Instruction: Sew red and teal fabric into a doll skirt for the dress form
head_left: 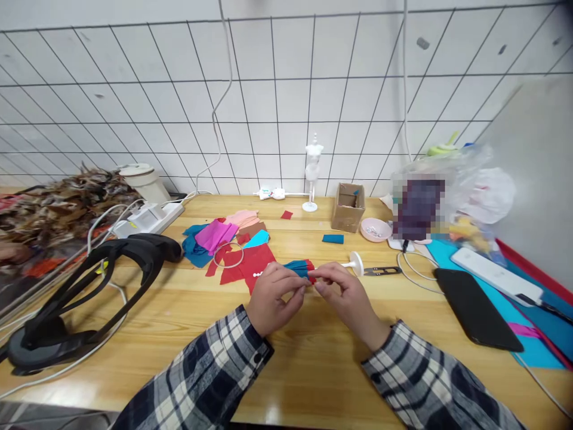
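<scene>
A miniature white dress form lies on its side between my hands, its round base (pixel 357 263) to the right and its beaded tip (pixel 258 275) to the left. Teal cloth (pixel 295 267) with a red edge is wrapped around its body. My left hand (pixel 278 297) is closed in a pinch at the lower edge of this cloth. From the other side, my right hand (pixel 347 298) pinches the cloth close to its red edge, its fingertips almost meeting the left ones. Whatever lies under my fingers is hidden. Red fabric (pixel 244 263) is spread just beyond my left hand.
A second miniature dress form (pixel 313 170) stands by the wall near a cardboard box (pixel 348 209) and a pink bowl (pixel 375 230). Thread snips (pixel 382 271) and a black phone (pixel 477 307) lie to the right. A black headset frame (pixel 152 257) and a power strip (pixel 154 218) occupy the left.
</scene>
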Tool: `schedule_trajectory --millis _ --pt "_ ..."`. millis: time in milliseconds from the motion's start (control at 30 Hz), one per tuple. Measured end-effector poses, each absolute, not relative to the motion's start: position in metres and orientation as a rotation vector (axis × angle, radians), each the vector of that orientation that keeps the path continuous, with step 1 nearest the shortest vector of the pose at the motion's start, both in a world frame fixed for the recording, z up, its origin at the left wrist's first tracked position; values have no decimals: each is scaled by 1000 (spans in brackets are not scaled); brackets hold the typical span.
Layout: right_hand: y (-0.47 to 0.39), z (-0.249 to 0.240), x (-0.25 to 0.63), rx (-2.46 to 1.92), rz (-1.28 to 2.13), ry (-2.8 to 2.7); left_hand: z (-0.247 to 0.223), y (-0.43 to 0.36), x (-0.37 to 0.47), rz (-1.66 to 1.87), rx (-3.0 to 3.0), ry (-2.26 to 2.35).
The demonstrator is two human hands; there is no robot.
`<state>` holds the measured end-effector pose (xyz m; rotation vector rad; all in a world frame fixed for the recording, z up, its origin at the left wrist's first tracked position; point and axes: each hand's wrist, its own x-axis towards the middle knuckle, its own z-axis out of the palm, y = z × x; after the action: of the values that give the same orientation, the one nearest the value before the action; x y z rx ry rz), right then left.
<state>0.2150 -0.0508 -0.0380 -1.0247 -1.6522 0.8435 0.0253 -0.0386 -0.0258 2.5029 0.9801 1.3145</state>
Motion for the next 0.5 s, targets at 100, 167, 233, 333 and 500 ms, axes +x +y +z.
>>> schedule_trajectory --millis 100,167,233,333,500 --pt "-44 -43 213 -1062 953 -1581 -27 -37 25 1301 2505 960" --pt "-43 -44 211 -1065 994 -1520 -28 -37 25 1296 2511 948" --pt "-44 -45 209 -1043 1028 -1478 -28 -37 25 1288 2515 948" --pt "-46 -47 208 -1028 1056 -1460 -28 -37 26 1282 2521 946" --pt "-45 -48 208 -1017 1001 -1450 -29 -36 26 1235 2529 957"
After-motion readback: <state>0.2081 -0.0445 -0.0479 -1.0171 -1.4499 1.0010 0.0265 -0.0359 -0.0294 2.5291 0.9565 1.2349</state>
